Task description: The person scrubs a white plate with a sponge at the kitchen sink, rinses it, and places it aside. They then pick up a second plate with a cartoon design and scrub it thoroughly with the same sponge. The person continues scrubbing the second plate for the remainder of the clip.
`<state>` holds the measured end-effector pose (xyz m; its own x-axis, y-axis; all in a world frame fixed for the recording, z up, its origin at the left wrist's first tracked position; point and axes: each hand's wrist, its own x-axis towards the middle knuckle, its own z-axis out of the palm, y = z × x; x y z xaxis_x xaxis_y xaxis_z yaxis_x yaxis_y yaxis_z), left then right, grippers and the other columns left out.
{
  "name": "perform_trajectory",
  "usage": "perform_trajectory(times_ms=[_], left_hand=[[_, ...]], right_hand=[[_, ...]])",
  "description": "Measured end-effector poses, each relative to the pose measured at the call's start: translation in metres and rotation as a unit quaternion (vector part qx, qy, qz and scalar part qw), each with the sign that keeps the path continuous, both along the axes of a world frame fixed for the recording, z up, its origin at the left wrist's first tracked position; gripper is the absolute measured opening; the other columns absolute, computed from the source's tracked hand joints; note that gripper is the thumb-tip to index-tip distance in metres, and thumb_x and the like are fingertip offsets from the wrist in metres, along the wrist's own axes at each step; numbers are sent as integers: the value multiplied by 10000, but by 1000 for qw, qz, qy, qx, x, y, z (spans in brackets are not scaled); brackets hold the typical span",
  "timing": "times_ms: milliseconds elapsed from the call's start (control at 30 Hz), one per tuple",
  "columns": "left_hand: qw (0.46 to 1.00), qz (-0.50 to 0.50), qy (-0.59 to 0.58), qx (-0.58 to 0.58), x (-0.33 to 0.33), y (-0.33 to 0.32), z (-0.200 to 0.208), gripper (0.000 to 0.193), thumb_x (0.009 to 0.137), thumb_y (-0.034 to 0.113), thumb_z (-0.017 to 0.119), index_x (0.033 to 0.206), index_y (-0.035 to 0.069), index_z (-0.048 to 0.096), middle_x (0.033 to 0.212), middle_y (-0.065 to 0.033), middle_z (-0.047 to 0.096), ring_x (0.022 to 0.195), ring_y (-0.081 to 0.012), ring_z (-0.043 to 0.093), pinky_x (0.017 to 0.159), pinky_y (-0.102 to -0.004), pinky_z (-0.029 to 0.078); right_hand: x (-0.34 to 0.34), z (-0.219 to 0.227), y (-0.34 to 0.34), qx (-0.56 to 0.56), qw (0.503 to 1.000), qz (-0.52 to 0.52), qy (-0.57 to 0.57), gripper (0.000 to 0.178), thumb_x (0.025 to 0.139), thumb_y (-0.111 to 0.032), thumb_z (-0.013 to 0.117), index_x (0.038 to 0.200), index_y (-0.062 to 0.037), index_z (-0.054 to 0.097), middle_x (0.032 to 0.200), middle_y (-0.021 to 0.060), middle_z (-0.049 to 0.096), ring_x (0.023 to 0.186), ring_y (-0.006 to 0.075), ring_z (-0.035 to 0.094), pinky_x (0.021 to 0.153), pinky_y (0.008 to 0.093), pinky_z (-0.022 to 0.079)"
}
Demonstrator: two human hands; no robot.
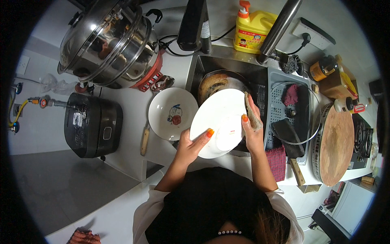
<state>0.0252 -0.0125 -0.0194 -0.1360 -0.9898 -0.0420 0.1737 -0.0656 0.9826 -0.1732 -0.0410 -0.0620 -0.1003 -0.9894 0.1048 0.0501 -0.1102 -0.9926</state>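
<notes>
white plate [221,122], round, tilted, glossy

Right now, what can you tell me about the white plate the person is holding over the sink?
The white plate is round, glossy and looks ceramic, with a small red mark near its middle. It is tilted over the sink, above a dark pan. The left hand grips its lower rim, thumb on the face. The right hand presses a brownish sponge against its right edge. A second plate lies beside it on the counter.
</notes>
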Motion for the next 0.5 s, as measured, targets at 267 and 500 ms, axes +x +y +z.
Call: perform_trajectory(times_ms=[267,500], left_hand=[[998,-8,-57,-13,-7,-2,9,285,745,25,723,999,-65,630,900,-106,686,798,-127,647,687,-269,525],[991,51,-113,-43,-11,0,17,294,678,37,753,932,-66,647,815,-101,694,746,-137,661,659,-263,530]], right_hand=[[-7,7,-9,-102,986,37,127,561,838,-103,608,1371,-70,435,1381,163,361,1285,274,366,1067,355,278],[4,20,-11,-154,958,30,240,595,788,-22,619,1356,-108,461,1435,201,336,1328,365,327,1081,418,266]])
